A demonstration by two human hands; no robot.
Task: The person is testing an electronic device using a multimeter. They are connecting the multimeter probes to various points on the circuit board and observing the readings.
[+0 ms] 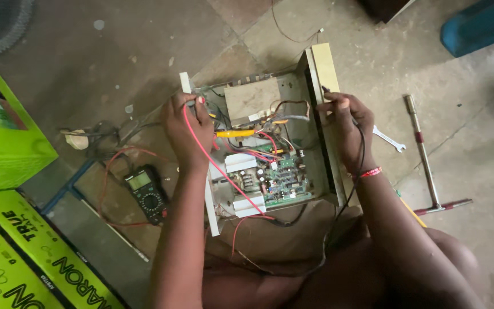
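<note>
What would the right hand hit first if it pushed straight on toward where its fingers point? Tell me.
Likely the open metal chassis's right side wall: the right hand, holding the black lead, has its fingers pointing left at the wall's top edge. Depth is unclear from above.

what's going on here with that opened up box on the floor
A person sits on the floor over an open metal electronics case with a green circuit board and wiring inside. The left hand holds a red probe lead at the case's left wall, and the right hand holds a black lead at its right wall. A multimeter lies on the floor to the left; a spanner and a T-handle wrench lie to the right.
</note>
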